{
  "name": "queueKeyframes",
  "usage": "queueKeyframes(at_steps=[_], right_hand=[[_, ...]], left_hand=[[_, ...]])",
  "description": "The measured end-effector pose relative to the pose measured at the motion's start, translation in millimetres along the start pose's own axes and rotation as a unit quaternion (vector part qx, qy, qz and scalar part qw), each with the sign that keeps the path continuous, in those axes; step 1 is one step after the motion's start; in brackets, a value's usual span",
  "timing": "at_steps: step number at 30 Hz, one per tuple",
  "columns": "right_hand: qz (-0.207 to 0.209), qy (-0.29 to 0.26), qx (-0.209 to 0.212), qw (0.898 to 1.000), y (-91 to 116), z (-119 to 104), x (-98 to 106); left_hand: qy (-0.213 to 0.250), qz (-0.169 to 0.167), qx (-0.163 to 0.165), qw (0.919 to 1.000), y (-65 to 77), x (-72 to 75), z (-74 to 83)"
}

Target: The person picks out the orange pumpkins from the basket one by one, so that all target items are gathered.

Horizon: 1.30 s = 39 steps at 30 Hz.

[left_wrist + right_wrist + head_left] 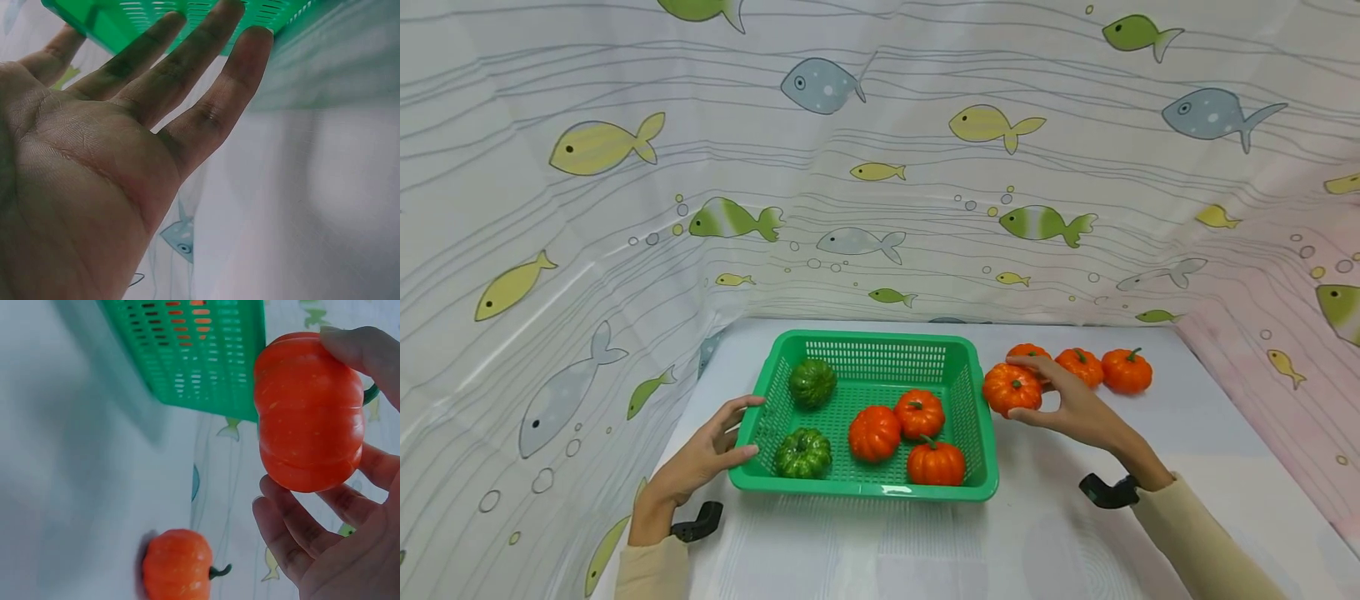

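Observation:
My right hand (1081, 408) grips a small orange pumpkin (1011, 390) between thumb and fingers, beside the right rim of the green basket (865, 489). In the right wrist view the held pumpkin (309, 419) overlaps the basket wall (215, 381), its green stem toward the palm. At the basket's left side, my left hand (696, 457) has its fingers spread, fingertips right at the rim. The left wrist view shows those fingers (209, 115) extended toward the slotted wall. Inside the basket lie green pumpkins (812, 383) on the left and orange pumpkins (874, 433) toward the right.
Behind my right hand, three more orange pumpkins stand in a row on the white table (1075, 517), the rightmost pumpkin (1126, 372) fully visible and the leftmost partly hidden. A fish-patterned sheet (880, 200) rises behind the table and along its sides.

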State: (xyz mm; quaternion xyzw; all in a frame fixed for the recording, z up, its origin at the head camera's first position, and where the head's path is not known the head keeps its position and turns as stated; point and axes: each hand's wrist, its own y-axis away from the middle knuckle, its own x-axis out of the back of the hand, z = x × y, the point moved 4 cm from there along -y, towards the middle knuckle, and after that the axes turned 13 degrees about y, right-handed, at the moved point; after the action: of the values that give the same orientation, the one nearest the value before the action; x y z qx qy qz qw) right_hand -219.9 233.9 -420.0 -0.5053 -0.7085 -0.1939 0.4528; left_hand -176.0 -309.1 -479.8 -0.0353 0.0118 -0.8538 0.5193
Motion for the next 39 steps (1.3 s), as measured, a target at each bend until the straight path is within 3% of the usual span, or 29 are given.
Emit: queueKeyframes(at_steps=[20, 39], right_hand=[[-0.016, 0.006, -0.107, 0.994, 26, 67, -26], [-0.028, 0.022, -0.164, 0.986, 33, 98, -36]], left_hand=[[-0.016, 0.001, -0.002, 0.9999, -0.8, 2.1, -3.1], [-0.007, 0.003, -0.002, 1.0, -1.0, 2.0, -3.9]])
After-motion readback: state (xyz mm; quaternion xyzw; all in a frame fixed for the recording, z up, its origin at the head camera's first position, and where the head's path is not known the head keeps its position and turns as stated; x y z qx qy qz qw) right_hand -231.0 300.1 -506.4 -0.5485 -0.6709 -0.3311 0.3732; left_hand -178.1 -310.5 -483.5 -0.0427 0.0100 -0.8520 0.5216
